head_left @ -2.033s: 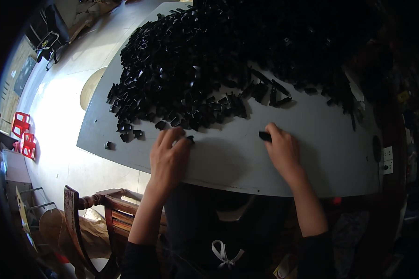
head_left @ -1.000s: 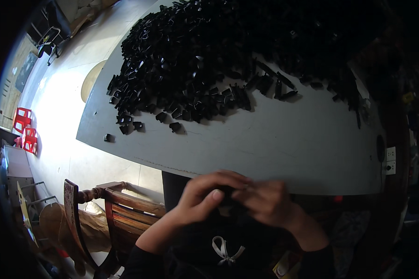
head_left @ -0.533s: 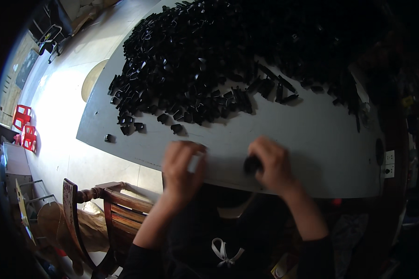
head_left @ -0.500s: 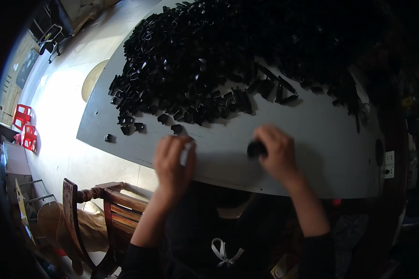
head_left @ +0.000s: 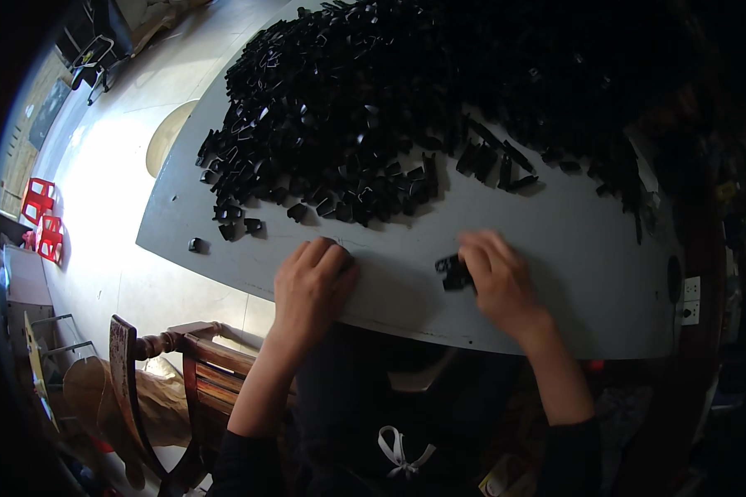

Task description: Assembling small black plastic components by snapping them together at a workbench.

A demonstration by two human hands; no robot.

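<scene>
Pinching a small black plastic clip (head_left: 453,272) in the right hand (head_left: 499,277), left hand (head_left: 310,286) flat, released, on grey table (head_left: 555,273).

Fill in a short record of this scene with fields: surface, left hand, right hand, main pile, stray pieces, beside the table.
surface: grey table
left hand: left hand palm down on the table, near its front edge
right hand: right hand holding a small black part
main pile: heap of black parts on the far side
stray pieces: lone black piece near the left edge
beside the table: wooden chair; red stools on the floor
</scene>
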